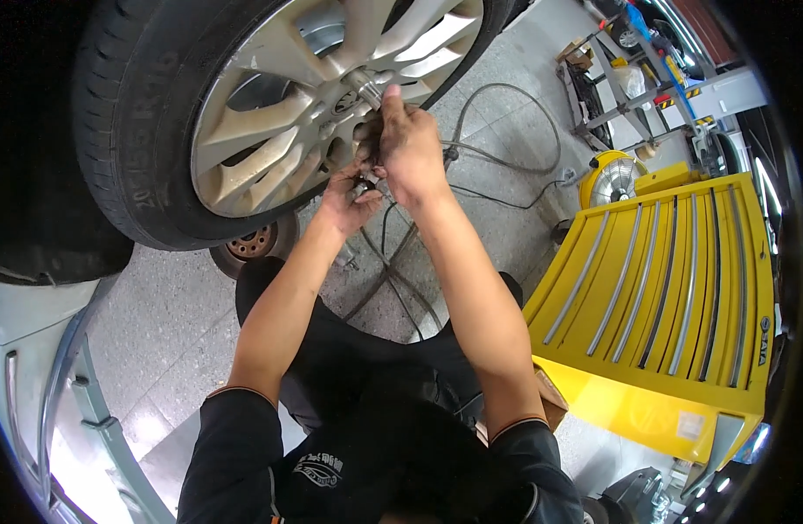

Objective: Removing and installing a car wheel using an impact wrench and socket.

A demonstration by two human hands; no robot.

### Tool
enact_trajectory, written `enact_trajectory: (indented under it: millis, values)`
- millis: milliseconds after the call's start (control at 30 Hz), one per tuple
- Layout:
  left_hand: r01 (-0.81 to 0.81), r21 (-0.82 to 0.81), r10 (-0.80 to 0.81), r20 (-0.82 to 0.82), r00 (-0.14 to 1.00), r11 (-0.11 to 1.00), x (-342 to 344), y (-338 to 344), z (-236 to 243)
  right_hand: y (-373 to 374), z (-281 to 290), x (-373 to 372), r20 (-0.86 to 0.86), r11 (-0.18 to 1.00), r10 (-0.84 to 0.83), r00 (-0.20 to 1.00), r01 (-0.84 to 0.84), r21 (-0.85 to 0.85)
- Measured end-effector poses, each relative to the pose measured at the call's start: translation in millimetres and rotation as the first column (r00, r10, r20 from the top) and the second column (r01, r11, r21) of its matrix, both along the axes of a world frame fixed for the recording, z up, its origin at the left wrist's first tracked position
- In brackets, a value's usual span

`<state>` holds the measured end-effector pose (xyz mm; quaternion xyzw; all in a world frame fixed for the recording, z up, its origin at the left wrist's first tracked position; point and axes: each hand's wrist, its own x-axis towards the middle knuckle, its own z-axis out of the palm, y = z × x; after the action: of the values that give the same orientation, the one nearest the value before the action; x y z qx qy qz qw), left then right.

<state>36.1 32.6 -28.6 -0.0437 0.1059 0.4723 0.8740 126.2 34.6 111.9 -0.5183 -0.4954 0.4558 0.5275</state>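
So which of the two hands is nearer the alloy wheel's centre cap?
The right hand, up beside the silver metal cylinder next to the centre cap; the left hand is lower in the picture and farther from the cap.

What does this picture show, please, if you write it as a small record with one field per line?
Wheel: silver spokes, black tire
Right hand: grips a metal cylinder in front of the wheel's centre; contact unclear
Left hand: close to the right hand, apparently holding a small metal piece
Floor: speckled grey, with a looped hose
Right side: yellow drawer cabinet, yellow fan behind it
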Motion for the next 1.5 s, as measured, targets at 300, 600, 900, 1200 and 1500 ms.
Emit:
enact_trajectory:
  millis: [300,600,900,1200,1500]
  values:
    - [-0.049,-0.033,0.044,-0.154,0.987,0.998,7,-2,7,0,5,-25,-0.197,0.990,-0.105,0.975,0.121,0.069]
    - [-0.046,-0.039,0.029,-0.364,0.931,0.998,18,-8,18,4,13,-14,-0.455,0.975,0.006,0.891,-0.105,-0.193]
    - [-0.087,-0.031,0.064,-0.444,0.894,0.996,4,1,4,-65,-42,51,0.303,0.994,-0.090,0.949,0.104,-0.029]
    - [-0.256,-0.099,0.129,-0.659,0.741,0.962,18,2,-4,-88,-98,40,0.483,0.975,-0.220,0.848,0.185,0.119]
    - [-0.287,0.149,0.303,-0.724,0.620,0.946,25,-3,10,-77,-113,38,-0.218,0.959,-0.247,0.944,0.207,-0.191]
